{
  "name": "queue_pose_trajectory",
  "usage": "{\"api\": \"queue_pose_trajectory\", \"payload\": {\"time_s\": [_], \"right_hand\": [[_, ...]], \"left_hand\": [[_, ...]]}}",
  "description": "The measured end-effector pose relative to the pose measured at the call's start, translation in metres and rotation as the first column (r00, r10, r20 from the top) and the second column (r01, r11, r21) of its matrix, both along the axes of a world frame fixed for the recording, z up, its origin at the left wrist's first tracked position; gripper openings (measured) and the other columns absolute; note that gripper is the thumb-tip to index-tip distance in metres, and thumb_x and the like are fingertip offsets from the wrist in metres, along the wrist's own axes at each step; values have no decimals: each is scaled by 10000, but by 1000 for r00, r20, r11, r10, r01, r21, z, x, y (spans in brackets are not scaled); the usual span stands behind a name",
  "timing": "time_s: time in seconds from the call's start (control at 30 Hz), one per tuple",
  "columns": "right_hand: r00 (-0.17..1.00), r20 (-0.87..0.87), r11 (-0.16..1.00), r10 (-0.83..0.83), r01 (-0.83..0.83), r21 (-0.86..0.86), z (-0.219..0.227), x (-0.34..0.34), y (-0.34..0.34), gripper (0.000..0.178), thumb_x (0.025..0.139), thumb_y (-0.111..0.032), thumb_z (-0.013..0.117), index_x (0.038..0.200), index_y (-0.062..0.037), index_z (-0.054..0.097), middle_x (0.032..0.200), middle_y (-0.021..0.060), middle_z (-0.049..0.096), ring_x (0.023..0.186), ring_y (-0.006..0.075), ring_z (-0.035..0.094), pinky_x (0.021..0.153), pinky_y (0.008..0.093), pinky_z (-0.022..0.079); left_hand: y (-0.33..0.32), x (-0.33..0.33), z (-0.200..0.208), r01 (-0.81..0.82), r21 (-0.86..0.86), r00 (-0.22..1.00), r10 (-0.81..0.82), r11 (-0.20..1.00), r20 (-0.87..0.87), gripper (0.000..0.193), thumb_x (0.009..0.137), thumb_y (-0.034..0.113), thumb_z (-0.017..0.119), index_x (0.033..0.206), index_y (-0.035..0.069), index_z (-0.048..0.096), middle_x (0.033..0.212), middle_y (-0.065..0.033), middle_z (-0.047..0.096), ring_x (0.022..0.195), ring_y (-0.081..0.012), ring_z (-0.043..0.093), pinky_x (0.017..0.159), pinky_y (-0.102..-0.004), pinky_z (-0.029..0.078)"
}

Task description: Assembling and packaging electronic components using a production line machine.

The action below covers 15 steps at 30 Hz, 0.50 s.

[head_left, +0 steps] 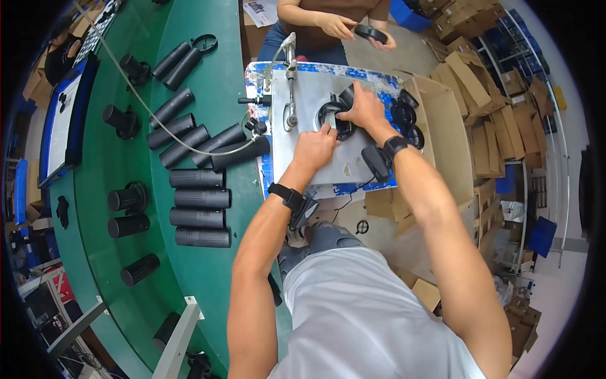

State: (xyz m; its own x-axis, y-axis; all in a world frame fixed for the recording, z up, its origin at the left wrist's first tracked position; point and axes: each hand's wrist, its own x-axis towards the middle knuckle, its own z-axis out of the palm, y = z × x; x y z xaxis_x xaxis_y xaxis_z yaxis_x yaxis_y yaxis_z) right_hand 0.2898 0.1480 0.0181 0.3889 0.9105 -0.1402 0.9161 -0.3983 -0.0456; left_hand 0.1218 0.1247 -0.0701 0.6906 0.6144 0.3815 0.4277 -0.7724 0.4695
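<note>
A black ring-shaped part (pixel 344 131) sits on the metal plate (pixel 297 158) of a small work stand in front of me. At its near left edge is my left hand (pixel 315 149), fingers curled and fingertips pressed on the part. My right hand (pixel 367 115) is closed around a short black cylindrical piece (pixel 346 96) at the far side of the ring, with the thumb reaching down to the ring. The fingers partly hide where the two pieces meet. Both wrists wear black straps; a dark device (pixel 376 164) sits by the right wrist.
A lever clamp (pixel 291 82) with a hose stands at the plate's left. Several black tubes (pixel 199 198) lie on the green bench (pixel 208 278). More black rings (pixel 403 114) lie right of the plate, beside a cardboard box (pixel 445 145). Across from me, a person's hands (pixel 338 26) hold a black ring.
</note>
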Motion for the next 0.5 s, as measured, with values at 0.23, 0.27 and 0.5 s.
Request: {"api": "queue_pose_trajectory", "payload": {"time_s": [0.23,0.27,0.5], "right_hand": [[893,-324,697,313,15,717,46,4,-38,583,716,-242,818,1172,-38,519,1014,131,642,950,250,642,834,350,504],[770,-485,588,415,180,789,44,2,-38,516,742,-164,784,1160,-27,514,981,105,629,923,213,629,830,332,500],[543,-539,441,644,312,841,-19,-23,-27,505,751,1,704,1185,-28,447,944,100,619,848,197,620,828,340,506]], "left_hand": [[-34,-35,28,-66,-63,959,81,996,271,302,825,88,619,1119,30,583,1039,-155,634,808,-310,653,679,-390,515],[-38,-41,29,-114,-123,925,151,986,348,344,813,39,601,1156,22,569,1080,-171,633,862,-327,642,720,-393,509],[-47,-41,22,-240,-388,836,392,890,384,270,776,-46,556,1037,4,599,1003,-168,644,898,-362,621,781,-407,496]]}}
